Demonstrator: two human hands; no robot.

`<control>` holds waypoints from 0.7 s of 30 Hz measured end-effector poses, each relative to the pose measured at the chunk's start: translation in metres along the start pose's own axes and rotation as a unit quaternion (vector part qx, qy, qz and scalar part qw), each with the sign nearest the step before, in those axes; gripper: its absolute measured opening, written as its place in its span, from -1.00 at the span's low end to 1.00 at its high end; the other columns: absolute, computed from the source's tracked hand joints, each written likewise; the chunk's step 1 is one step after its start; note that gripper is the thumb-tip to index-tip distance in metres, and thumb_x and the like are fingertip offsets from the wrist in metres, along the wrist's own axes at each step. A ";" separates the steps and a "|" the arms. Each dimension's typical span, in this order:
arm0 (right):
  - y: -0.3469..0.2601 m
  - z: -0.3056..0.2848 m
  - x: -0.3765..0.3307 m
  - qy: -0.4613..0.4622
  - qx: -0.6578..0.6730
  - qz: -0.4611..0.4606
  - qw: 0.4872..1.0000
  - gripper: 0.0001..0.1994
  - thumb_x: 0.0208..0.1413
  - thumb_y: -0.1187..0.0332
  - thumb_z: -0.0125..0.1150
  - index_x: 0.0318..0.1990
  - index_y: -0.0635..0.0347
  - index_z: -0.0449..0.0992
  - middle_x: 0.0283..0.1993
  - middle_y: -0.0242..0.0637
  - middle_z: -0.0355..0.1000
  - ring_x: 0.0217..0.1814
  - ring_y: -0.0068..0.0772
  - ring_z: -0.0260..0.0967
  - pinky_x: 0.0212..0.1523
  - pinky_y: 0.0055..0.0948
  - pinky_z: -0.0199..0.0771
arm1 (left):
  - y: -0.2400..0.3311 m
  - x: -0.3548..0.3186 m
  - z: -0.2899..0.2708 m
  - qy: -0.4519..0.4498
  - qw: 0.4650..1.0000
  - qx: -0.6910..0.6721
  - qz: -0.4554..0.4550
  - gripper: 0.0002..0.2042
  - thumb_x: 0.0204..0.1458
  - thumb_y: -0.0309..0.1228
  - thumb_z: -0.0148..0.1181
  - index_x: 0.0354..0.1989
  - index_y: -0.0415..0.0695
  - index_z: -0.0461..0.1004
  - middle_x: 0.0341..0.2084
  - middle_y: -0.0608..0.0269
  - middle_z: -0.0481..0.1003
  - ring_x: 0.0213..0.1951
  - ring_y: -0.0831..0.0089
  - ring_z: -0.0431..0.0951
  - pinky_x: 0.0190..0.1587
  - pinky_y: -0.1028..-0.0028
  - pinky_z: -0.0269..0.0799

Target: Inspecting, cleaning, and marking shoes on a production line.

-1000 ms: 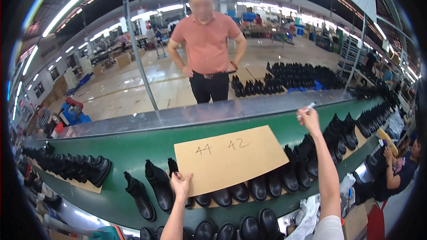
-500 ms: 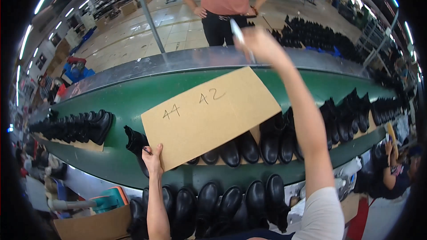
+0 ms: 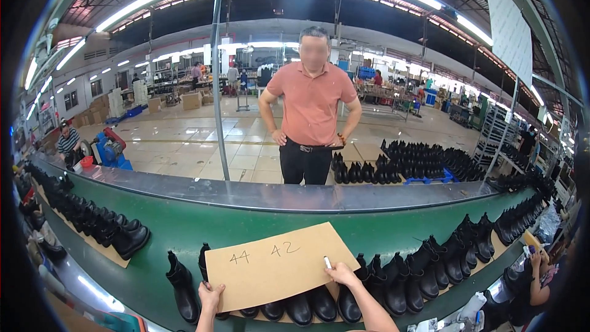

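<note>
Clerk: First entry?
Keeper: Cardboard sheet (image 3: 276, 276), tan; it was held aslant at six o'clock. Done: two groups of dark handwritten strokes, set left and centre along its upper part. The lower part was bare; whether writing was left to do could not be told.
Clerk: Hands?
Keeper: Left hand (image 3: 211, 297), seven o'clock, grasped the lower left corner. Right hand (image 3: 340, 273), between five and six, was wrapped round a white pen (image 3: 327, 262) at the sheet's right side, the pen's upper end pointing up.
Clerk: Surroundings?
Keeper: Black boot row (image 3: 128, 237), eight o'clock, stood on the green bench (image 3: 166, 216). End boot (image 3: 183, 292), seven, stood just left of the sheet. Person in a pink shirt (image 3: 312, 101), twelve, stood beyond the metal ledge (image 3: 258, 195). Longer boot row (image 3: 424, 280) ran between four and five.
Clerk: Obstructions?
Keeper: The sheet hid the upper parts of the front boots (image 3: 299, 310); the right hand covered part of its right edge.
</note>
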State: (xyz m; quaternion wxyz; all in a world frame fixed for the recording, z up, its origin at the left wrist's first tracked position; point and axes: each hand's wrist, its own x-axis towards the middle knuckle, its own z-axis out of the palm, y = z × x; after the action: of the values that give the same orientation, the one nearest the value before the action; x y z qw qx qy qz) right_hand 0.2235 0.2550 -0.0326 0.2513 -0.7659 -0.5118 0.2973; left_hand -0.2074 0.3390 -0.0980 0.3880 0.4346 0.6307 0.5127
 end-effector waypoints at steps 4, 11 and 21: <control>-0.004 -0.005 0.007 0.010 0.019 0.011 1.000 -0.70 0.03 0.17 0.08 -0.29 0.25 0.51 -0.70 -0.37 0.36 -0.65 -0.55 0.33 -0.58 -0.49 0.30 | 0.009 0.007 0.009 -0.009 1.000 0.022 0.012 -0.56 -0.41 -0.52 0.40 -0.55 -0.14 0.12 -0.60 0.36 0.19 -0.53 0.51 0.22 -0.48 0.50 0.25; -0.005 -0.006 0.005 0.017 0.026 0.019 0.999 -0.67 0.02 0.15 0.08 -0.22 0.23 0.51 -0.68 -0.37 0.38 -0.61 -0.53 0.36 -0.51 -0.46 0.32 | 0.034 -0.002 0.009 -0.010 0.998 0.056 -0.007 -0.55 -0.38 -0.49 0.40 -0.55 -0.13 0.10 -0.60 0.33 0.25 -0.53 0.50 0.26 -0.48 0.48 0.28; -0.014 -0.009 -0.009 0.028 0.052 0.005 0.998 -0.71 0.00 0.18 0.07 -0.42 0.26 0.49 -0.70 -0.32 0.38 -0.61 -0.44 0.38 -0.50 -0.40 0.34 | 0.027 -0.002 0.003 -0.011 0.997 0.071 -0.002 -0.56 -0.34 -0.50 0.38 -0.54 -0.09 0.08 -0.61 0.36 0.23 -0.56 0.55 0.24 -0.50 0.51 0.26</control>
State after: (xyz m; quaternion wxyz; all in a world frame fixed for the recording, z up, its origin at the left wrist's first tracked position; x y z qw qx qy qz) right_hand 0.2180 0.2507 -0.0146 0.3033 -0.7622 -0.4851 0.3031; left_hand -0.2001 0.3405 -0.0720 0.3644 0.4657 0.6616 0.4612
